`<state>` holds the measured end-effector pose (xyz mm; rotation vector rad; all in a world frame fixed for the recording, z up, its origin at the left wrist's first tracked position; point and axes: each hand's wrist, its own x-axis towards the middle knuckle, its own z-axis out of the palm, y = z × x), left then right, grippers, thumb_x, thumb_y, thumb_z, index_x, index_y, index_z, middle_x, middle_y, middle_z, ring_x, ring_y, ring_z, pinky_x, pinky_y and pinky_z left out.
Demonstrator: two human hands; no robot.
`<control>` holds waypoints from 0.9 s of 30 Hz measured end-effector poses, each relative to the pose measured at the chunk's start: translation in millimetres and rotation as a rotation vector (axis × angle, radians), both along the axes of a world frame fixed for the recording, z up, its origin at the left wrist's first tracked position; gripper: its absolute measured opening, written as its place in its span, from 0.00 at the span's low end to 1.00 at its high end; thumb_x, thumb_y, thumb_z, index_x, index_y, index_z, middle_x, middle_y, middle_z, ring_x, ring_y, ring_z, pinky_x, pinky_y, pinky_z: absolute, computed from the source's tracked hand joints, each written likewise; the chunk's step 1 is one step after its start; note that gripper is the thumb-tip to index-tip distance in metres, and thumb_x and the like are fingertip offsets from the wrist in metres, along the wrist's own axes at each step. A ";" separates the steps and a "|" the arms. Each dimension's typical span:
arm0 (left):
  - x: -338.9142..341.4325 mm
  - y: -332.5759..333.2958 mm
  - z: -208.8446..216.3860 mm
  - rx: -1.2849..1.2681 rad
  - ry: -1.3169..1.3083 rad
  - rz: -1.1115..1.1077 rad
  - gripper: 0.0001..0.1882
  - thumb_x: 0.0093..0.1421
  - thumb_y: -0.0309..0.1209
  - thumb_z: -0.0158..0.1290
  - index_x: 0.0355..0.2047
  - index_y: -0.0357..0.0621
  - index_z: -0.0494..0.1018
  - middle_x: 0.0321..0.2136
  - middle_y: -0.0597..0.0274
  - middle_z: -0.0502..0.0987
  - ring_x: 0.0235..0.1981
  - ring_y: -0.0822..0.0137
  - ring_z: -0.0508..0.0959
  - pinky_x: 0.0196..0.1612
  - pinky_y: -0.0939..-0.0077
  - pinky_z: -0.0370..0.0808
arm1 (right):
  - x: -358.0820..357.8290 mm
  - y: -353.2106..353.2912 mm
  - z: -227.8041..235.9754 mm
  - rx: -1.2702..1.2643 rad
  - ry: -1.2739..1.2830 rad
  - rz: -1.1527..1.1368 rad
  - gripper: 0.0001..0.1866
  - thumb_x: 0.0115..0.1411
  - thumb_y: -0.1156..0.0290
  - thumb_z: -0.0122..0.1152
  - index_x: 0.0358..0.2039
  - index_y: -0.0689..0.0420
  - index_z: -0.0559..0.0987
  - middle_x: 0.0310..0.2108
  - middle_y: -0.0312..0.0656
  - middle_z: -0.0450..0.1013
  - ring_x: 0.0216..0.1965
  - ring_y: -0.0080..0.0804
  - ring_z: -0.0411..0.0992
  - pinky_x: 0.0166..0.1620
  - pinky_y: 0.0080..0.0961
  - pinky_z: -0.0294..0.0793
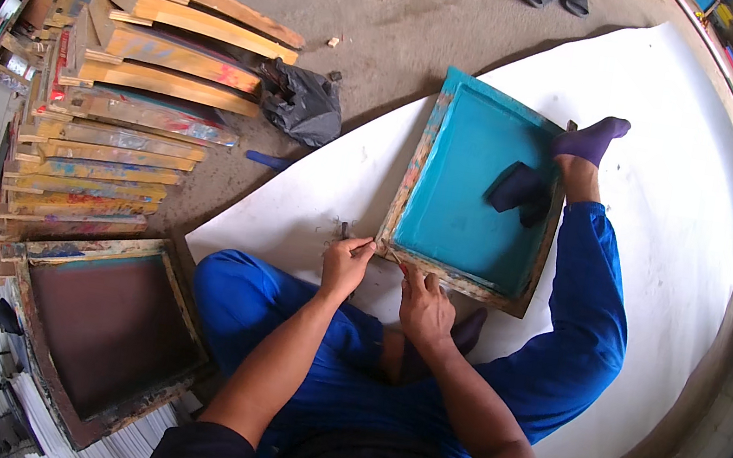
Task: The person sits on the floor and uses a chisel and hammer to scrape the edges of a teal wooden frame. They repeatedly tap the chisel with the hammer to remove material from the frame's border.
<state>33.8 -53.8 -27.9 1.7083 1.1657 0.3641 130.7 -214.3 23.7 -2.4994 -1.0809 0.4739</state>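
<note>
Left hand (345, 266) pinches, right hand (426, 311) grips tool (403, 269) at frame edge (480, 289), bare sheet (299, 210) leftward.

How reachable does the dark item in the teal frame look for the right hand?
Likely yes: only the near rail lies between right hand and dark item, though a thin tool seems to occupy its grip.

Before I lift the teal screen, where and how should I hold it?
Probably by the wooden rim: left hand coming from the left, right hand onto the near edge from your side. Its narrow bars border the flat teal panel, and your right leg crowds the right side.
</note>
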 end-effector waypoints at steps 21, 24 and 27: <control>6.1 0.1 15.2 0.347 0.101 -0.133 0.13 0.55 0.38 0.68 0.42 0.58 0.86 0.46 0.56 0.74 0.45 0.53 0.79 0.44 0.58 0.78 | 14.4 -5.0 -11.7 0.115 0.317 -0.114 0.18 0.60 0.63 0.67 0.52 0.45 0.79 0.39 0.48 0.81 0.41 0.51 0.80 0.44 0.44 0.79; 6.4 2.9 14.4 0.420 0.093 -0.212 0.11 0.56 0.38 0.67 0.40 0.60 0.86 0.48 0.57 0.73 0.45 0.53 0.79 0.44 0.58 0.79 | 21.4 -5.1 -10.7 0.102 0.425 -0.155 0.18 0.59 0.62 0.68 0.51 0.45 0.80 0.38 0.49 0.81 0.42 0.52 0.80 0.45 0.44 0.78; 5.6 9.7 11.1 0.488 0.071 -0.293 0.09 0.57 0.38 0.66 0.39 0.61 0.86 0.48 0.57 0.73 0.45 0.53 0.80 0.43 0.58 0.79 | 25.5 -9.2 -11.1 0.101 0.451 -0.162 0.18 0.59 0.61 0.68 0.50 0.45 0.81 0.38 0.52 0.81 0.42 0.56 0.79 0.44 0.47 0.78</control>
